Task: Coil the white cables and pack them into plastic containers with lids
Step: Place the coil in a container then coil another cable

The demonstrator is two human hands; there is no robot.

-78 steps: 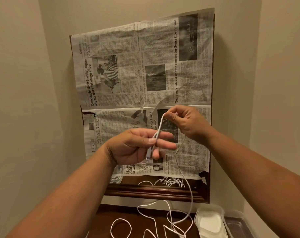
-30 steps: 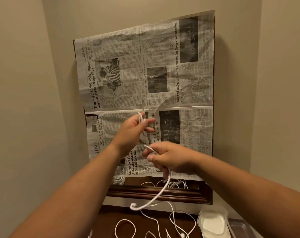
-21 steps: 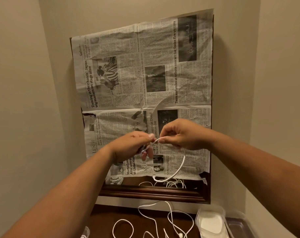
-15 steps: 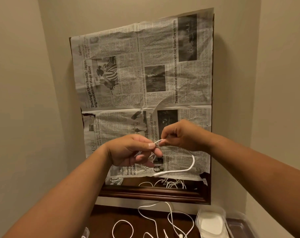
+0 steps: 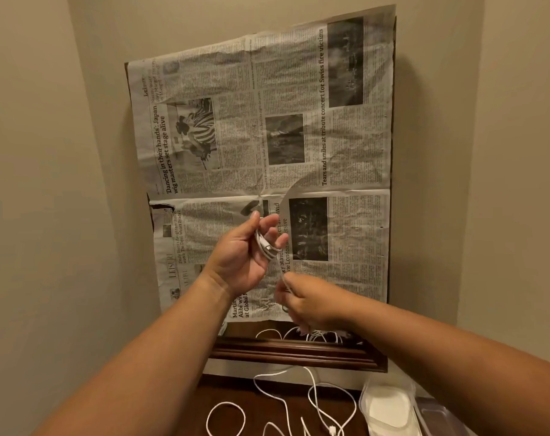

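The left hand (image 5: 242, 259) holds a small coil of white cable (image 5: 265, 245) in curled fingers; the right hand (image 5: 305, 305) pinches its tail just below. A hard tug could spring the loops loose. Plastic containers (image 5: 388, 410) sit on the worktop (image 5: 232, 391).

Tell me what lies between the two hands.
In the head view, a short stretch of white cable runs from the coil in the left hand down to the right hand, which pinches it.
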